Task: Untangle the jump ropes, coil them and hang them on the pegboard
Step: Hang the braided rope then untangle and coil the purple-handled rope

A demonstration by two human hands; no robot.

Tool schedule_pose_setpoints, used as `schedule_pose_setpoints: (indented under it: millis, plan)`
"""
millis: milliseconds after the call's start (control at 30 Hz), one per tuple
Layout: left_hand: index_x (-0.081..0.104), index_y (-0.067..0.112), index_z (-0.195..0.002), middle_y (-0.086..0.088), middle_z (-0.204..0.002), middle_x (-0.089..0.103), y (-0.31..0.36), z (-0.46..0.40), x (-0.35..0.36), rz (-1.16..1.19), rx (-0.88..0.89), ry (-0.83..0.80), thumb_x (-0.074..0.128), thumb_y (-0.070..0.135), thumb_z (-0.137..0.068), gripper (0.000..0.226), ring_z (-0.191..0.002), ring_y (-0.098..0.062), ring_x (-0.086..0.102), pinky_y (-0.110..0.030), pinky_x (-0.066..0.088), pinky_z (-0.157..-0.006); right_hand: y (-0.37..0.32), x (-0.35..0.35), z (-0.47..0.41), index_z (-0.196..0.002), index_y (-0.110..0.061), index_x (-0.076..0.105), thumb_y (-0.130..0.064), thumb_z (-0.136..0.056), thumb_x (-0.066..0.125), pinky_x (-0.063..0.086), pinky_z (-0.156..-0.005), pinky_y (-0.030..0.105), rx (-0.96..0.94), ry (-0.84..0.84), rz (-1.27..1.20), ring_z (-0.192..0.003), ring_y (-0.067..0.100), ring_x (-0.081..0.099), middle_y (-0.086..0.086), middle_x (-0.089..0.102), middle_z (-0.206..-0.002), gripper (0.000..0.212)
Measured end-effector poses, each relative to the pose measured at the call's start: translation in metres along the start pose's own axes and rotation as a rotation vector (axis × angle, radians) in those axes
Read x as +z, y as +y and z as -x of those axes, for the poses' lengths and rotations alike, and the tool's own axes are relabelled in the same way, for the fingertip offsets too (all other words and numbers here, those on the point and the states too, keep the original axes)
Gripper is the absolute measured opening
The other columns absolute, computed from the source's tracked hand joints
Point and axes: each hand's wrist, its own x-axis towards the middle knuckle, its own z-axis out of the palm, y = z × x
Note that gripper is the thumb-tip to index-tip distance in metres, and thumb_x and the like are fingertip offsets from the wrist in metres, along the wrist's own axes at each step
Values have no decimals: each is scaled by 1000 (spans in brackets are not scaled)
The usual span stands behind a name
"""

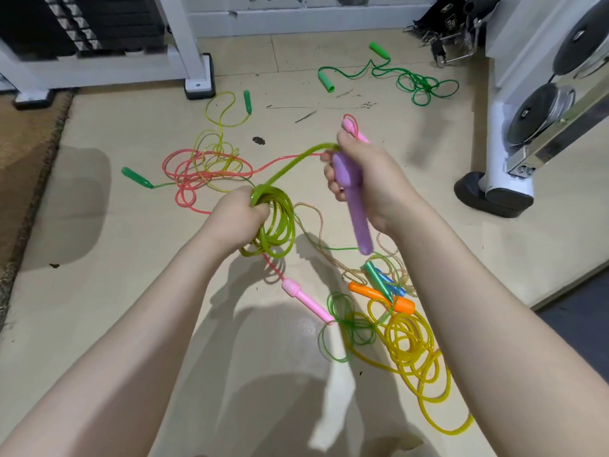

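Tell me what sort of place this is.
Probably a home or small gym: a weight stack in a white frame at top left, weight plates on a machine at right, and jump ropes strewn on the floor.

text: none legible | black bag (443,19) label: too blurred

Your left hand (239,214) grips a coil of lime-green rope (275,225) at mid-frame, and one strand runs up from it to your right hand (365,179). That hand holds a purple handle (354,206) pointing down. A pink handle (352,127) shows just above your right fist. On the floor (131,258), a pink and yellow tangle (207,169) lies at centre left, a dark green rope (415,82) at upper right, and yellow loops (412,351) with orange handles (382,296) at lower right.
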Motion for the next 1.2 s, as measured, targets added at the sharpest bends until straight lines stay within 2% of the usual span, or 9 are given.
schedule_pose_setpoints:
  millis: [233,433,600,700,800,900,1000,1100,1200]
  plan:
    - [46,9,-62,7,-47,43,29,24,11,431,163,-560,47,1,-92,31,-39,-2,37,-12,30,-36,-7,17,-8,-68,-15,42,-32,-92,48,24,-43,19,108,111,-665,-42,12,37,-1,41,-50,30]
    - [41,12,-61,7,-46,40,16,14,18,611,39,-596,48,-1,-89,32,-45,-8,37,-20,33,-49,9,27,-4,-74,-12,49,-17,-95,46,26,-36,18,-136,304,-713,-35,7,35,-7,38,-40,22]
    - [32,16,-64,8,-41,31,9,9,9,1021,-108,-451,40,-3,-91,34,-36,-6,28,-16,27,-38,31,43,1,-64,-14,47,-21,-82,44,34,-57,24,-435,78,-105,-57,11,41,-7,45,-57,20]
    - [37,17,-62,8,-43,27,5,6,3,1200,-105,-447,45,0,-86,31,-37,-5,27,-15,25,-39,48,33,-8,-108,-18,52,-43,-81,36,28,-95,34,-492,28,738,-103,15,45,-5,53,-104,41]
    - [46,20,-45,7,-43,29,5,7,1,1110,-40,-421,44,2,-87,46,-38,-6,30,-15,31,-40,53,23,-8,-147,-24,15,-31,-90,50,10,-114,30,-248,-151,616,-144,17,8,5,9,-156,68]
    - [56,9,-58,7,-42,31,10,11,2,1053,41,-429,36,-4,-91,40,-38,-6,34,-15,35,-45,56,14,0,-150,-23,12,-19,-84,65,21,-116,31,132,-295,138,-140,17,28,8,24,-154,85]
    - [59,12,-54,7,-41,33,7,18,17,1026,23,-507,37,-6,-91,46,-38,-7,36,-16,39,-47,43,1,-5,-151,-24,4,-25,-78,74,28,-111,31,283,-287,648,-135,20,36,8,33,-150,100]
    - [48,18,-49,5,-43,36,10,18,34,950,18,-514,41,-6,-91,49,-41,-9,38,-16,39,-47,28,9,-13,-149,-28,0,-19,-76,71,36,-104,41,175,-187,1243,-125,28,47,9,47,-139,102]
    - [43,16,-51,4,-44,39,12,7,29,903,31,-401,50,-4,-85,40,-43,-10,41,-17,40,-48,37,20,-22,-145,-24,25,1,-74,61,47,-94,40,51,-178,916,-109,28,58,12,57,-125,84]
